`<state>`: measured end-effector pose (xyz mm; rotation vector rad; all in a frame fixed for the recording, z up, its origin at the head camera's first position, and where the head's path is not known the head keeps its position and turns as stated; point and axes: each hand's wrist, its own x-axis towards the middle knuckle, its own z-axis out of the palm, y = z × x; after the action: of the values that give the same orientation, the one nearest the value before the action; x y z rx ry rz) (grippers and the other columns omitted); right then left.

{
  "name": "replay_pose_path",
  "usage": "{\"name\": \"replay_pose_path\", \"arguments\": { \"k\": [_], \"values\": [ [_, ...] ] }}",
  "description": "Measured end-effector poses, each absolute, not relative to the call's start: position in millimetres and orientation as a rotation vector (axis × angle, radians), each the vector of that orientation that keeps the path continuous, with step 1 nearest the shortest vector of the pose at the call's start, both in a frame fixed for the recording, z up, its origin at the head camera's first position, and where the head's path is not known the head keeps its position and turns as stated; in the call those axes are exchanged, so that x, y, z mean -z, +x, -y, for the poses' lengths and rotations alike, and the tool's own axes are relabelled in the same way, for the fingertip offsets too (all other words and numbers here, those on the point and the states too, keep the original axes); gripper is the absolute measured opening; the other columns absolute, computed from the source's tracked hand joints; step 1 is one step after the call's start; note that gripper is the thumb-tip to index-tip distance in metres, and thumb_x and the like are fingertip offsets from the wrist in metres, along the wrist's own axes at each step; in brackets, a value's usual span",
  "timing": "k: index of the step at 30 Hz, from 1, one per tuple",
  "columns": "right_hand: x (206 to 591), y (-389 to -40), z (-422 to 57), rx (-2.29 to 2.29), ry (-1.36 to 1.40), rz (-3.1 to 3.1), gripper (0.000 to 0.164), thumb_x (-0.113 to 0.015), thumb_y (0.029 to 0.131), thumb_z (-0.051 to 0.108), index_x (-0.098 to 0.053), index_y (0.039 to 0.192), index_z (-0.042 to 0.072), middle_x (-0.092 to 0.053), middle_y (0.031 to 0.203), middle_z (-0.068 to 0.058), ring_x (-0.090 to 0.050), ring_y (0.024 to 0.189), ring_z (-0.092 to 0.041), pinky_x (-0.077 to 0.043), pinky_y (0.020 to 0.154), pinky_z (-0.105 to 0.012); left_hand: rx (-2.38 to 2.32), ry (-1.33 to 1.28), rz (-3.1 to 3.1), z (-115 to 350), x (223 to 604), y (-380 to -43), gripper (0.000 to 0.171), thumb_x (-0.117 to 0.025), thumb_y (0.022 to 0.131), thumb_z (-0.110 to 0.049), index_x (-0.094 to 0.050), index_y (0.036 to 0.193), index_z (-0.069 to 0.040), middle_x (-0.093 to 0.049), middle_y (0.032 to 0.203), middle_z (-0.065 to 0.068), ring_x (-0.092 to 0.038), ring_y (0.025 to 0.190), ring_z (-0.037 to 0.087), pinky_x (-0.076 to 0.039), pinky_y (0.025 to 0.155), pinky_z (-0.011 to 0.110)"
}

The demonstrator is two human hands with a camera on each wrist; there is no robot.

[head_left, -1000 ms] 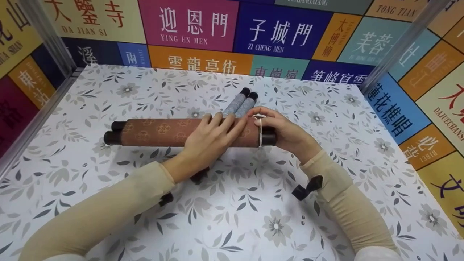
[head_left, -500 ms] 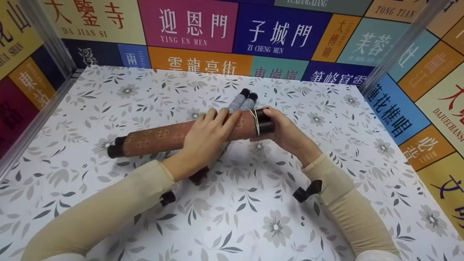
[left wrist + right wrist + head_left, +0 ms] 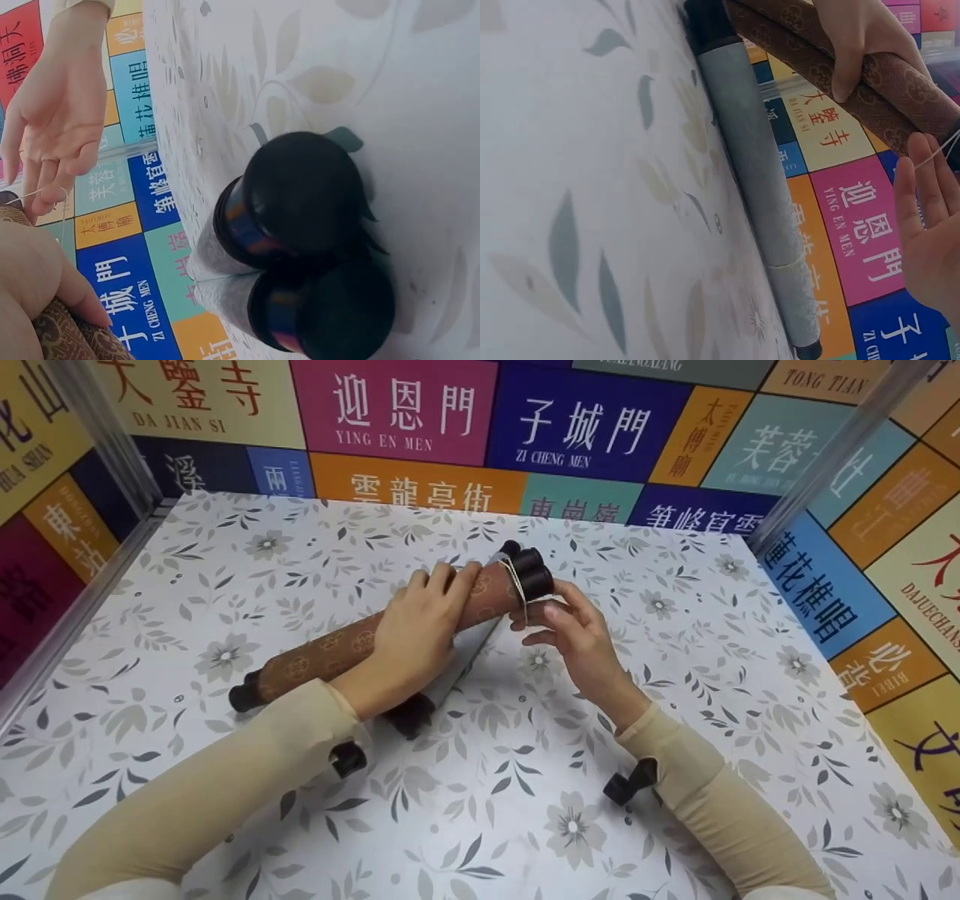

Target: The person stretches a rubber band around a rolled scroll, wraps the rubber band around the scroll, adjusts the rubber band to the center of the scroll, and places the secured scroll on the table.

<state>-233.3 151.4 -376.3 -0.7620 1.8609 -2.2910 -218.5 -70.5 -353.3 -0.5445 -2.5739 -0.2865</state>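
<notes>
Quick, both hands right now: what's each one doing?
Left hand: closed, holding the brown scroll.
Right hand: open, fingers loosely extended, fingertips touching the white cord at the scroll's end.

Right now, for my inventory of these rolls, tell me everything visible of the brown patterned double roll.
The brown, fabric-looking double roll bears gold floral motifs and has dark cylindrical ends. A thin whitish cord loops round it near its far end. It slants from lower left to upper right in the head view, overlapping grey cylindrical rolls. The left-hand grip clasps its middle from above; the right-hand grip touches the cord.
</notes>
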Motion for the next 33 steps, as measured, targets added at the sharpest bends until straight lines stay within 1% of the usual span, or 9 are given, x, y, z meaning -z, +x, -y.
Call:
{"name": "replay_pose_path", "arguments": {
  "k": [5, 12, 14, 18, 20, 22, 25, 28, 33],
  "values": [
    [375.6, -233.0, -151.1, 2.264, -0.729, -1.947, 0.026, -0.049, 0.090, 0.003, -0.060, 0.113, 0.001, -0.067, 0.100, -0.010, -0.064, 0.095, -0.021, -0.057, 0.076, -0.034, 0.307, -0.552, 2.574, 69.8, 351.5, -218.0, 0.078, -0.063, 0.068, -0.003, -0.035, 0.139, -0.020, -0.053, 0.113, 0.010, -0.053, 0.091, 0.030, -0.049, 0.066, 0.043],
    [372.4, -234.2, -149.4, 2.199, -0.705, -2.192, 0.021, -0.058, 0.089, 0.003, -0.062, 0.110, 0.003, -0.063, 0.099, -0.022, -0.063, 0.094, -0.028, -0.058, 0.076, -0.036, 0.346, -0.565, 2.585, 69.0, 351.0, -216.6, 0.078, -0.067, 0.068, -0.006, -0.036, 0.138, -0.019, -0.053, 0.113, 0.009, -0.053, 0.092, 0.029, -0.050, 0.066, 0.043],
    [371.5, -234.3, -147.6, 2.233, -0.689, -2.194, 0.022, -0.063, 0.086, 0.001, -0.061, 0.108, 0.002, -0.064, 0.096, -0.019, -0.064, 0.091, -0.027, -0.058, 0.076, -0.036, 0.354, -0.571, 2.589, 67.8, 349.6, -216.0, 0.077, -0.069, 0.069, -0.012, -0.037, 0.138, -0.020, -0.053, 0.114, 0.009, -0.053, 0.093, 0.030, -0.050, 0.067, 0.044],
    [368.1, -234.6, -139.3, 2.243, -0.688, -2.292, 0.031, -0.069, 0.080, -0.002, -0.058, 0.108, 0.006, -0.064, 0.091, -0.004, -0.062, 0.087, -0.018, -0.056, 0.077, -0.032, 0.366, -0.564, 2.605, 66.0, 346.5, -215.1, 0.075, -0.072, 0.072, -0.023, -0.037, 0.139, -0.020, -0.054, 0.117, 0.009, -0.054, 0.095, 0.030, -0.051, 0.069, 0.045],
    [363.4, -233.2, -134.4, 2.259, -0.681, -2.380, 0.030, -0.069, 0.079, -0.003, -0.058, 0.104, 0.007, -0.063, 0.087, 0.002, -0.060, 0.084, -0.014, -0.055, 0.077, -0.030, 0.375, -0.560, 2.615, 64.7, 344.5, -214.7, 0.073, -0.071, 0.074, -0.025, -0.037, 0.139, -0.021, -0.054, 0.117, 0.008, -0.055, 0.095, 0.030, -0.052, 0.068, 0.045],
    [356.8, -230.3, -129.8, 2.312, -0.656, -2.448, 0.024, -0.067, 0.079, -0.005, -0.060, 0.098, 0.007, -0.062, 0.081, 0.005, -0.060, 0.078, -0.010, -0.055, 0.074, -0.027, 0.402, -0.561, 2.626, 63.2, 342.1, -214.6, 0.070, -0.068, 0.076, -0.024, -0.037, 0.139, -0.021, -0.054, 0.116, 0.008, -0.055, 0.095, 0.029, -0.052, 0.068, 0.046],
    [349.1, -226.8, -125.5, 2.435, -0.604, -2.482, 0.018, -0.065, 0.078, -0.009, -0.063, 0.087, 0.007, -0.062, 0.073, 0.006, -0.060, 0.069, -0.009, -0.055, 0.067, -0.024, 0.440, -0.566, 2.657, 61.7, 337.6, -214.2, 0.066, -0.064, 0.078, -0.024, -0.037, 0.138, -0.021, -0.055, 0.115, 0.007, -0.056, 0.096, 0.029, -0.053, 0.068, 0.047],
    [345.5, -226.5, -123.2, 2.529, -0.584, -2.477, 0.018, -0.065, 0.077, -0.010, -0.064, 0.080, 0.007, -0.064, 0.069, 0.004, -0.061, 0.064, -0.009, -0.055, 0.062, -0.022, 0.484, -0.567, 2.695, 61.5, 332.2, -215.1, 0.063, -0.062, 0.077, -0.020, -0.037, 0.136, -0.020, -0.057, 0.112, 0.007, -0.058, 0.094, 0.029, -0.053, 0.070, 0.048],
    [341.1, -229.3, -121.8, 2.609, -0.623, -2.509, 0.008, -0.067, 0.078, -0.007, -0.062, 0.075, -0.003, -0.064, 0.073, 0.002, -0.063, 0.070, -0.008, -0.055, 0.066, -0.021, 0.567, -0.590, 2.759, 62.4, 321.7, -219.8, 0.062, -0.059, 0.068, -0.011, -0.036, 0.126, -0.015, -0.059, 0.102, 0.006, -0.062, 0.082, 0.029, -0.052, 0.067, 0.047]
  ]
}}
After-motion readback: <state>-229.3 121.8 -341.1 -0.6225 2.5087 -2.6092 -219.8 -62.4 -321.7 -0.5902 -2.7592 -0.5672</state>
